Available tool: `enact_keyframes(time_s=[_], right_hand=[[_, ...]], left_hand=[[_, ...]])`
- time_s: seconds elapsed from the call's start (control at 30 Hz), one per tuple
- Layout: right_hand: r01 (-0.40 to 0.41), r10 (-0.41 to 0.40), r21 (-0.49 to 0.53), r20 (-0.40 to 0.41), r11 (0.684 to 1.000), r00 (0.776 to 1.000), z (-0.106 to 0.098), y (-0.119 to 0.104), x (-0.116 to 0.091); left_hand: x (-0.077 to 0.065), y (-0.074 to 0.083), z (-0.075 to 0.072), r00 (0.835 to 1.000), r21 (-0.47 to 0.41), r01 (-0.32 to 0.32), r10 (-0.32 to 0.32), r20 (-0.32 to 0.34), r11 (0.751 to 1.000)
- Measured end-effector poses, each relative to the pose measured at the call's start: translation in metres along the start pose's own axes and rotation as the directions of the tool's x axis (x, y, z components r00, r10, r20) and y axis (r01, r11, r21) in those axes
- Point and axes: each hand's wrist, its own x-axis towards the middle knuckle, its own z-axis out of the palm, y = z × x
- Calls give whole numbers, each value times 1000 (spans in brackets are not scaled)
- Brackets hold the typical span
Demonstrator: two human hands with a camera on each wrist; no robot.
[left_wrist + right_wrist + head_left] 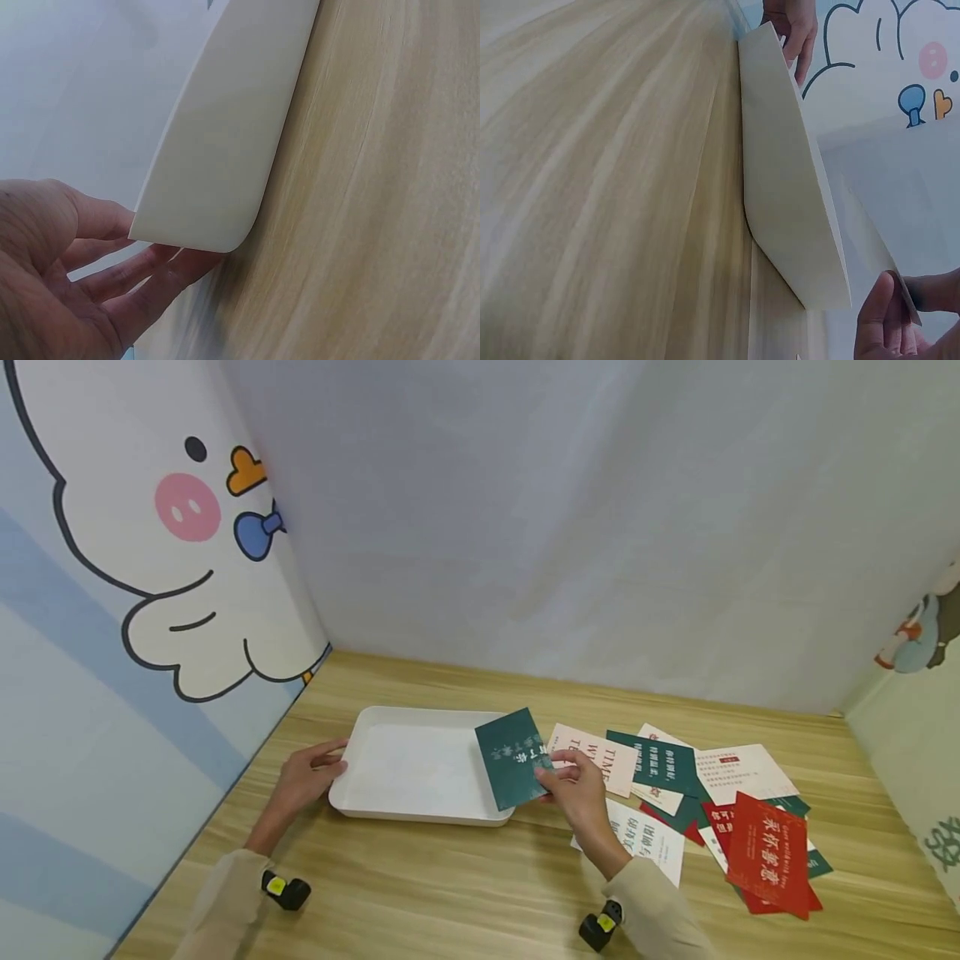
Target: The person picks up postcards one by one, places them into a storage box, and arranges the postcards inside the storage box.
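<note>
A white rectangular tray [420, 768] lies on the wooden table, its inside bare in the head view. At its left end my left hand [306, 777] grips the wall; in the left wrist view the thumb is at the rim and the fingers [154, 289] are against the outside. My right hand [581, 793] pinches a dark green card [513, 760] with pale writing by its right edge. This card is tilted over the tray's right end. In the right wrist view the card [874, 236] appears nearly edge-on, raised above the tray.
Right of the tray lies a loose, overlapping spread of several cards: a pink card [618, 768], a green card [663, 766], white cards [742, 772] and a red card [768, 852]. A grey backdrop [570, 527] rises behind the table, with a cartoon-printed wall [112, 635] on the left.
</note>
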Motion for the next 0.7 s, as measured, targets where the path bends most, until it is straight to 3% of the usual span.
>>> enact_keyframes(time_s=[0.23,0.5,0.7], right_hand=[[119,-120,-80,-17,990,993,22,5,-1],[149,-157,-166,-38,975,987,40,5,0],[189,-202,-270,-23,944,979,48,7,-1]], left_hand=[[-2,2,1,1000,4,-4,4,-8,1000],[-1,4,0,1000,8,2,-2,-22,1000],[-2,4,1,1000,6,15,-15,-16,1000]])
